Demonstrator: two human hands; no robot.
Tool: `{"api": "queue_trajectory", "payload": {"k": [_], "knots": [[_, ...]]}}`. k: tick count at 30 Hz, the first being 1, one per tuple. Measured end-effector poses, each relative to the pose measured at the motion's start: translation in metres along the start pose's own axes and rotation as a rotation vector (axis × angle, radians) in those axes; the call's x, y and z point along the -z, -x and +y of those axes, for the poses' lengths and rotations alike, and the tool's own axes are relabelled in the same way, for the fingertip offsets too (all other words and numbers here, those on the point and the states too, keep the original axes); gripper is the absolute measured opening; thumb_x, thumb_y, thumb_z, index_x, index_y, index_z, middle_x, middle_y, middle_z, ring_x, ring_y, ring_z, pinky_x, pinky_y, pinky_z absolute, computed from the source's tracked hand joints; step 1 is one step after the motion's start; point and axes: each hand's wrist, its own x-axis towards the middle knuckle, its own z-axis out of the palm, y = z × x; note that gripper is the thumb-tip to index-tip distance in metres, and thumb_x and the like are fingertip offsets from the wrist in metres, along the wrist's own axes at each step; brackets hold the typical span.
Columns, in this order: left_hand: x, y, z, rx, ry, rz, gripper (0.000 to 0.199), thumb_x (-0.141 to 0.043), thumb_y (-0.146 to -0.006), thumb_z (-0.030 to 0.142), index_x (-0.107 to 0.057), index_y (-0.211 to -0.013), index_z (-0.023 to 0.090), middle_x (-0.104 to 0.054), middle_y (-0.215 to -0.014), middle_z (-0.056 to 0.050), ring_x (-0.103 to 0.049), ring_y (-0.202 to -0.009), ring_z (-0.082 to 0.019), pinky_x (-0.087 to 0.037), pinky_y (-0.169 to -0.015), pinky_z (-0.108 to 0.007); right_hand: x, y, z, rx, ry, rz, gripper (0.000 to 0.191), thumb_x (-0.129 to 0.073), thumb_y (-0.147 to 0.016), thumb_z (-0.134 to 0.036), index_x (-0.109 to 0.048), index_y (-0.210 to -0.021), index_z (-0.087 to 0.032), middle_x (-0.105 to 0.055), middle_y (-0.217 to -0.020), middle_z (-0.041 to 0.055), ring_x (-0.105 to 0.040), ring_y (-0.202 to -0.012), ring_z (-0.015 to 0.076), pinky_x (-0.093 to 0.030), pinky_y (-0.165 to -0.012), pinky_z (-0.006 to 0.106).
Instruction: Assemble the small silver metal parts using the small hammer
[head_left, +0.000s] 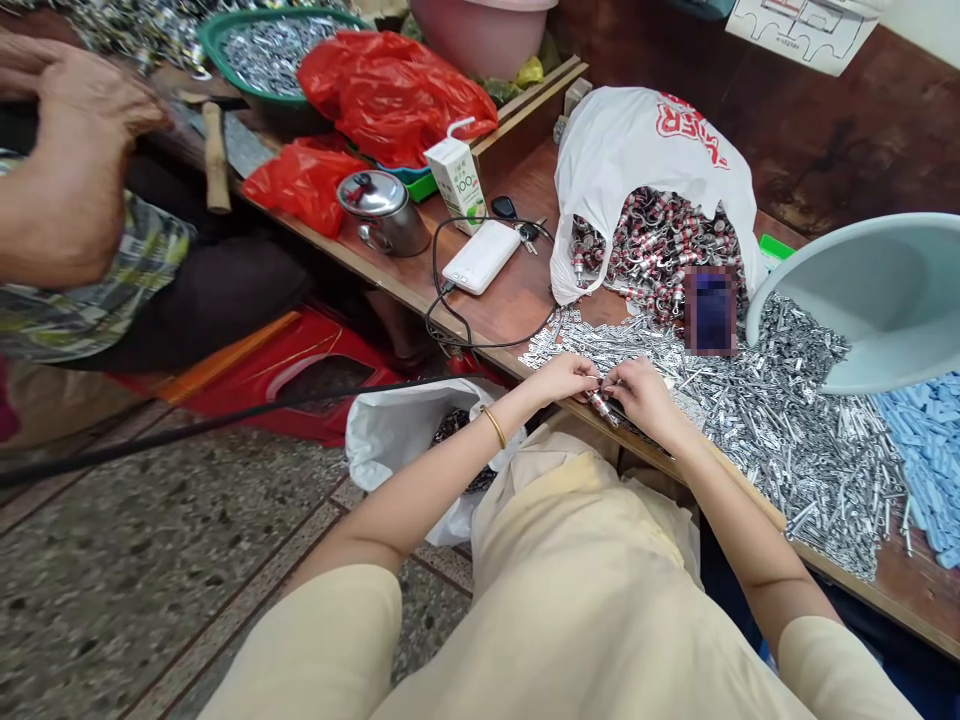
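Note:
My left hand (564, 380) and my right hand (643, 396) meet at the table's front edge, fingers pinched close together. Between them hangs a small red-and-silver metal piece (603, 410), its lower end pointing down; its exact kind is too small to tell. Both hands appear to grip its upper end, though the fingertips partly hide it. Just beyond lies a wide heap of small silver metal parts (780, 450). Behind that heap, a white plastic bag (600, 140) lies open toward me, full of similar red-and-silver pieces (667, 245).
A grey-blue tub (892, 300) leans over the heap, beside light-blue pieces (926, 440). Leftward are a white power bank (481, 257) with a black cable, keys (529, 232), a drink carton (456, 180) and a steel mug (384, 215). Another person's arm (67, 180) is at left. Below hangs a white sack (397, 425).

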Motion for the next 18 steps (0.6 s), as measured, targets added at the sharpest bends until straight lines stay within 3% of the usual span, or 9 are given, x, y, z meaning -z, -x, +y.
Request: {"api": "queue_trajectory", "payload": {"k": [8, 13, 18], "knots": [[-0.004, 0.003, 0.005, 0.045, 0.069, 0.010, 0.009, -0.060, -0.071, 0.007, -0.065, -0.066, 0.013, -0.062, -0.057, 0.004, -0.060, -0.052, -0.008, -0.053, -0.057, -0.018, -0.021, 0.007, 0.005, -0.010, 0.109, 0.144, 0.016, -0.054, -0.092, -0.015, -0.067, -0.084, -0.022, -0.071, -0.092, 0.0064, -0.053, -0.093, 0.0257, -0.040, -0.085, 0.037], [-0.006, 0.003, 0.005, 0.048, 0.068, 0.036, 0.012, -0.058, -0.070, 0.004, -0.064, -0.065, 0.013, -0.062, -0.057, 0.004, -0.061, -0.052, -0.008, -0.053, -0.057, -0.018, -0.027, 0.008, 0.006, -0.050, 0.183, 0.200, 0.010, -0.056, -0.092, -0.017, -0.065, -0.094, -0.021, -0.071, -0.099, 0.0081, -0.055, -0.096, 0.0268, -0.040, -0.084, 0.038], [-0.006, 0.004, 0.008, 0.061, 0.043, 0.027, 0.013, -0.056, -0.070, 0.004, -0.063, -0.065, 0.012, -0.062, -0.057, 0.004, -0.061, -0.053, -0.009, -0.054, -0.058, -0.019, -0.024, 0.006, 0.007, -0.061, 0.188, 0.167, 0.006, -0.058, -0.091, -0.018, -0.061, -0.094, -0.022, -0.070, -0.096, 0.0063, -0.056, -0.094, 0.0257, -0.039, -0.082, 0.035]]}}
